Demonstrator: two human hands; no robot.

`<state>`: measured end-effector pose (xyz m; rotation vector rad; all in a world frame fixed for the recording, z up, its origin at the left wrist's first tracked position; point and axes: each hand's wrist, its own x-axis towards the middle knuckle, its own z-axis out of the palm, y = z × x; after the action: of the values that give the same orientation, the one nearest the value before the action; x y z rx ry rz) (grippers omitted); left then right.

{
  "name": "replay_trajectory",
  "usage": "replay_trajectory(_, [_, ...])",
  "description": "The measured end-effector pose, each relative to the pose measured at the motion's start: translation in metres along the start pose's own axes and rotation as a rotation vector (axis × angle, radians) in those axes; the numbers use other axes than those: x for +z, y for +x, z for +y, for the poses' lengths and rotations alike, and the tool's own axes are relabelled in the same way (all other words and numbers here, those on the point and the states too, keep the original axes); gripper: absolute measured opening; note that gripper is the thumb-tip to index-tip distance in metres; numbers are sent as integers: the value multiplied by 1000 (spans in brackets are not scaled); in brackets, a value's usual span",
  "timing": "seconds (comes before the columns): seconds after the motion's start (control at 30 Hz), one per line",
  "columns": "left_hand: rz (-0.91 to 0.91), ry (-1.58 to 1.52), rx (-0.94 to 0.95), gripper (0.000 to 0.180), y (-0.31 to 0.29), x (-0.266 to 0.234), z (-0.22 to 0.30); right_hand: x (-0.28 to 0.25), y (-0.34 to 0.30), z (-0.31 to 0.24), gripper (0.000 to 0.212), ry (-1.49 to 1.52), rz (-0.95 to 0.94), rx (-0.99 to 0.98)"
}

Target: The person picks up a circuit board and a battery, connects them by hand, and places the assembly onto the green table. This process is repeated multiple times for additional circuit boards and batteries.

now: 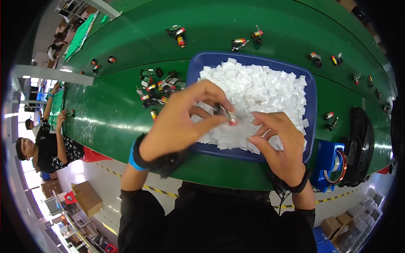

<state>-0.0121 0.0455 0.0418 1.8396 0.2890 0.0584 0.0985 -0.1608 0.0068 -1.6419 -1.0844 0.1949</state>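
Observation:
In my left hand (185, 118) the fingers are closed on a small battery assembly (230, 118), with a dark part and a red end showing; motion smears it. My right hand (280, 141) hovers just to its right, thumb and fingertips apart, nothing clearly visible between them. Both hands are above a blue tray (313, 105) heaped with small white square pieces (249, 78). A greyish blur lies between the hands, and I cannot make out what it is. Left of the tray, a pile of similar battery assemblies (158, 88) rests on the green table (168, 65).
More battery assemblies (180, 38) lie scattered beyond the tray and to its right. A blue tape dispenser (329, 164) and a black bag-like item (360, 145) stand at the right. Far left, another person (48, 145) works at the table. Cardboard boxes (87, 198) stand on the floor.

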Motion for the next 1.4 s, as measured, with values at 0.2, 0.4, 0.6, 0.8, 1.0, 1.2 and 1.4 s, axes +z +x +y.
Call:
replay_trajectory(0.2, [-49,-182,-2,27,1,33,2,-7,-3,14,18,-148,-16,-138])
replay_trajectory(0.4, [120,349,514,24,9,32,-14,-16,0,14,17,-231,26,-125])
replay_trajectory(0.6, [303,275,495,23,-2,33,-18,-18,6,13,31,-338,-35,-183])
replay_trajectory(0.8, [164,503,540,25,-4,29,-19,-15,4,12,22,-379,-39,-238])
replay_trajectory(1.0, [67,241,523,31,-5,25,-30,-15,3,4,27,-405,-23,-173])
replay_trajectory(1.2, [-161,-603,-310,37,-4,22,-16,-16,4,2,26,-213,-105,-187])
replay_trajectory(1.4, [-121,-328,-138,35,-7,35,-19,-15,2,4,26,56,-147,228])
